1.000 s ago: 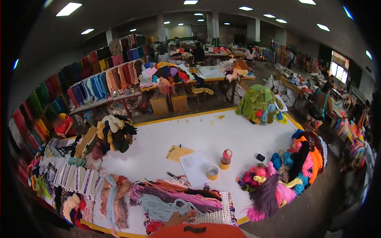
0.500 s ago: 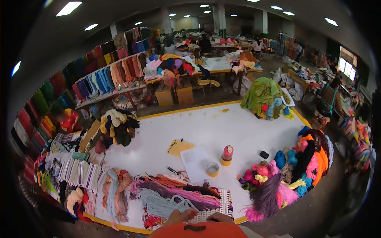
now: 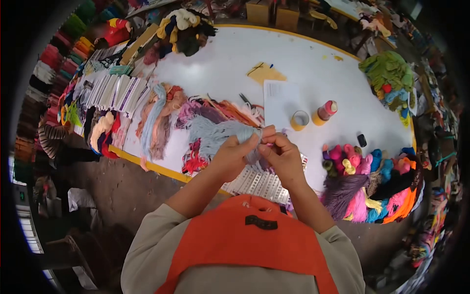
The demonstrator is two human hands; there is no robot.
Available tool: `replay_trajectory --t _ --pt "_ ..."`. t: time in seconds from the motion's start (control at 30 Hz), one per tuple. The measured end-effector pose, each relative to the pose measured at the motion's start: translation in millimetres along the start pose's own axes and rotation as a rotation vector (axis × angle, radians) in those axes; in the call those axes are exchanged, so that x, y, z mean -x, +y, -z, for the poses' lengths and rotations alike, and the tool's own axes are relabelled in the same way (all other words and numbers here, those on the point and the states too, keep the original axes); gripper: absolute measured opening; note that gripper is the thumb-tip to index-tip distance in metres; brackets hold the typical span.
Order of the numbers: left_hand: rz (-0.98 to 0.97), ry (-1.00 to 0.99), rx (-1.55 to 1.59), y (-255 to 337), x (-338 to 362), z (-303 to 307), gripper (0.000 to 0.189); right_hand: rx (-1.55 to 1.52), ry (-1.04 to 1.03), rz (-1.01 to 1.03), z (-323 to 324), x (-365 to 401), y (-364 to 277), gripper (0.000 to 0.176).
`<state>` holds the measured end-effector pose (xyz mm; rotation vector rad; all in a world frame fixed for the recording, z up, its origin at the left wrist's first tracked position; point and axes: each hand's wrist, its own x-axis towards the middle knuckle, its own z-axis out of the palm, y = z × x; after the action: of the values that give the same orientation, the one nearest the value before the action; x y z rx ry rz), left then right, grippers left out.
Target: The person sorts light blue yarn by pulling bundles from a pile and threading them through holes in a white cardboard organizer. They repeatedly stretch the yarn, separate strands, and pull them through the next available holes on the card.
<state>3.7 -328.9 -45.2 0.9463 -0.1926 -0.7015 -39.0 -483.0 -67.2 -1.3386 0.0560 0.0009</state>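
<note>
A hank of pale grey-blue yarn [image 3: 210, 134] spreads over the near edge of the white table, and its gathered end is up between my hands. My left hand [image 3: 236, 153] is closed around that end. With thumb and fingers pinched together, my right hand [image 3: 283, 153] meets the same end from the right; the exact strands it grips are too small to make out. Below both hands lie white punched cards [image 3: 257, 183] with rows of small holes. Purple, pink and orange yarns [image 3: 225, 110] lie just behind the hank.
Scissors [image 3: 246, 100], a paper sheet [image 3: 281, 100], a roll of tape [image 3: 299, 120] and a pink-topped bottle [image 3: 327, 110] stand or lie beyond my hands. Colourful yarn skeins [image 3: 364, 181] heap up at right, a green yarn pile [image 3: 389, 73] at far right. Bundled cards [image 3: 117, 93] lie left.
My view has tilted down, bringing my arms and orange apron into sight. Both hands are now raised over the table edge, holding the gathered end of the grey-blue yarn.
</note>
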Motion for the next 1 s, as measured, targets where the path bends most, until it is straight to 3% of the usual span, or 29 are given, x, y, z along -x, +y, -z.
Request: replay_trajectory --t 0.2,0.43,0.63,0.73,0.8,0.93,1.0 --pt "0.056 -0.069 0.005 5 17 16 0.045 -0.097 0.069 -0.142 -22 21 -10 0.008" --pt "0.037 -0.147 -0.054 13 32 24 0.044 0.081 0.173 0.093 -53 31 4 0.007" --pt "0.031 -0.119 -0.132 13 33 39 0.045 -0.073 0.244 -0.039 -63 37 2 0.006" --pt "0.075 -0.084 -0.229 8 35 41 0.043 -0.429 0.217 -0.087 -57 35 6 0.011" --pt "0.029 -0.083 0.024 1 35 44 0.039 -0.402 0.226 -0.089 -57 36 4 0.01" --pt "0.067 -0.104 0.002 -3 36 46 0.035 -0.274 0.263 -0.058 -61 39 14 0.007" --pt "-0.075 -0.097 -0.205 -6 38 44 0.033 -0.167 0.256 -0.016 -65 41 18 0.006"
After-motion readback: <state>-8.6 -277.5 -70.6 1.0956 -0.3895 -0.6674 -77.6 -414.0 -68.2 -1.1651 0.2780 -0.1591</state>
